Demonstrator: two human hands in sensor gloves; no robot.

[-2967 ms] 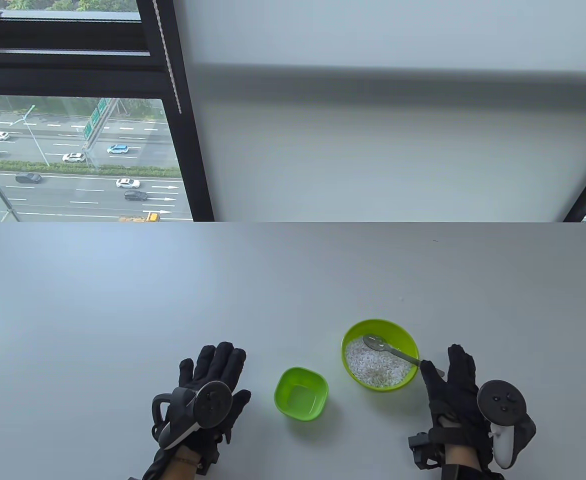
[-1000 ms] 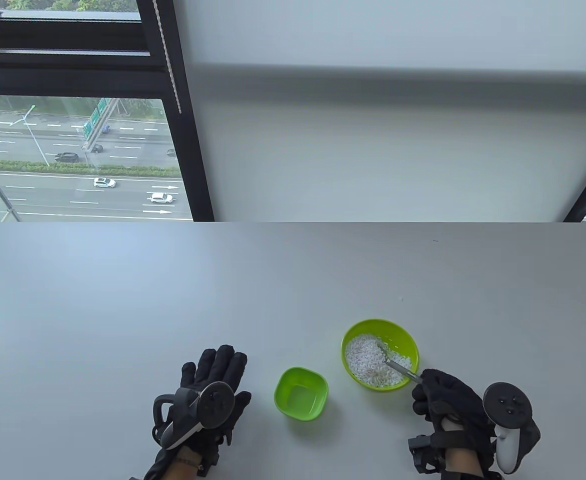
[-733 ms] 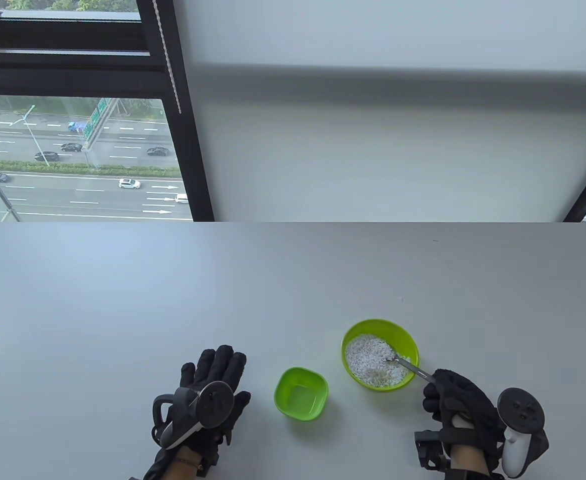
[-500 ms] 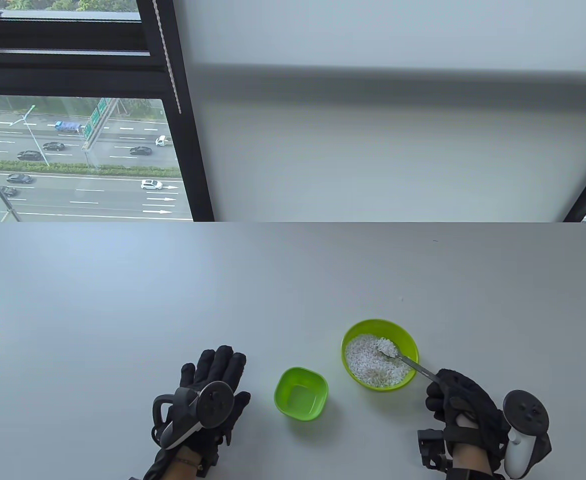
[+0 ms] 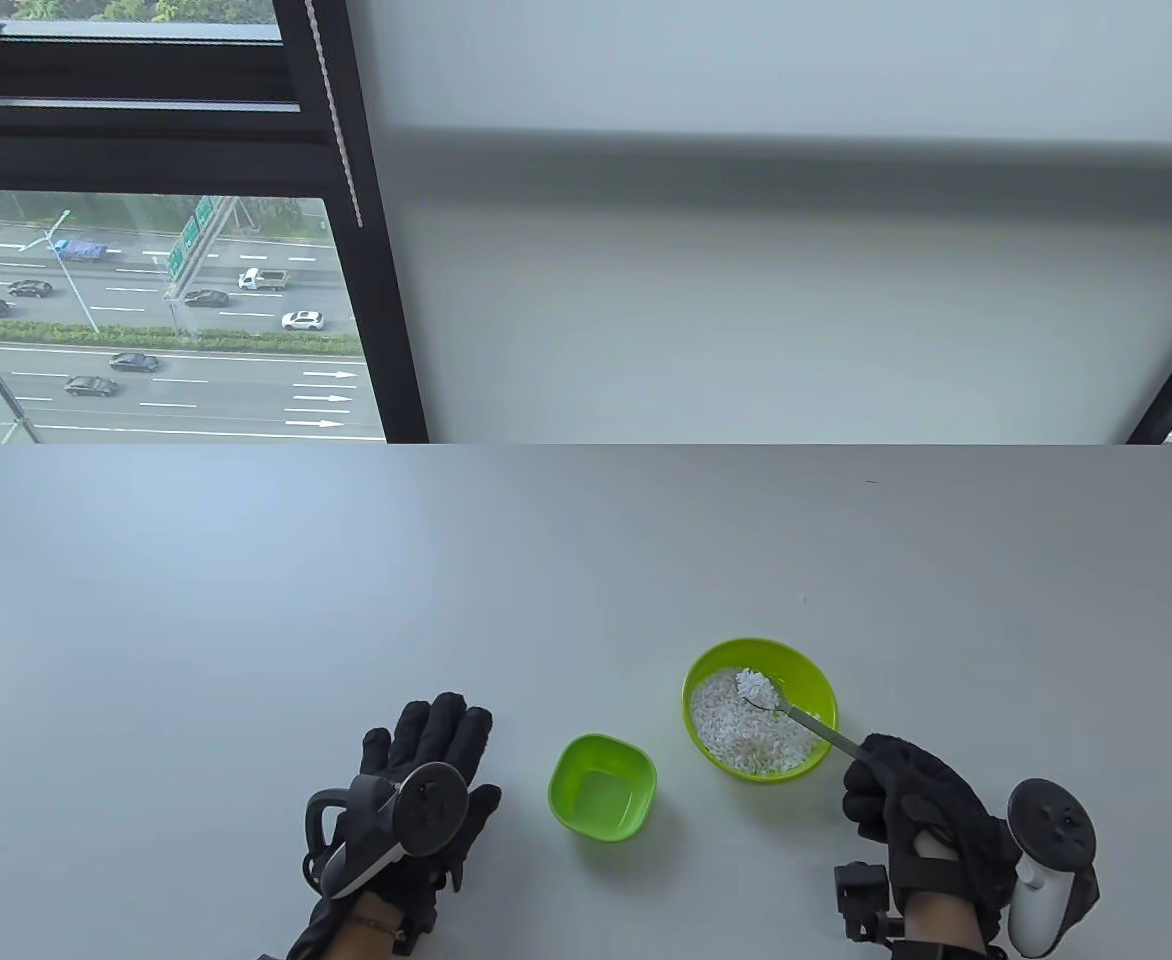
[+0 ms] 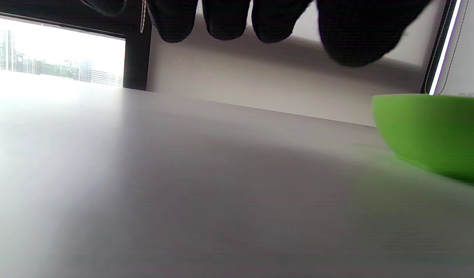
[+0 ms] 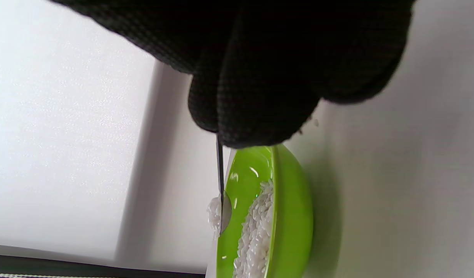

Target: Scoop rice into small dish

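White rice: a heap of grains (image 5: 754,686) sits on the spoon's tip, lifted above the rest of the rice (image 5: 746,735) that fills the round bowl.
Spoon: metal (image 5: 796,712), its handle slanting from the right hand up and left over the bowl; in the right wrist view it shows edge-on (image 7: 220,181), with grains clinging to its tip just clear of the rice below.
Round bowl: bright green (image 5: 816,672), on the table near the front edge, just ahead and left of the right hand; seen on its side in the right wrist view (image 7: 294,216).
Small dish: green, squarish with rounded corners (image 5: 602,787), nothing in it, standing just beside the round bowl on its left and a little nearer the person, apart from it.
Right hand: black glove (image 5: 921,810), fingers curled closed around the end of the spoon handle; the handle runs out from between the fingertips (image 7: 237,116).
Left hand: black glove (image 5: 416,790), palm down on the table with fingers stretched out flat, holding nothing, left of the small dish and apart from it.
Table: pale grey top (image 5: 346,600), carrying both green vessels and the left hand.
Beyond the table: a window (image 5: 146,320) on the far left looks down on a road with cars.
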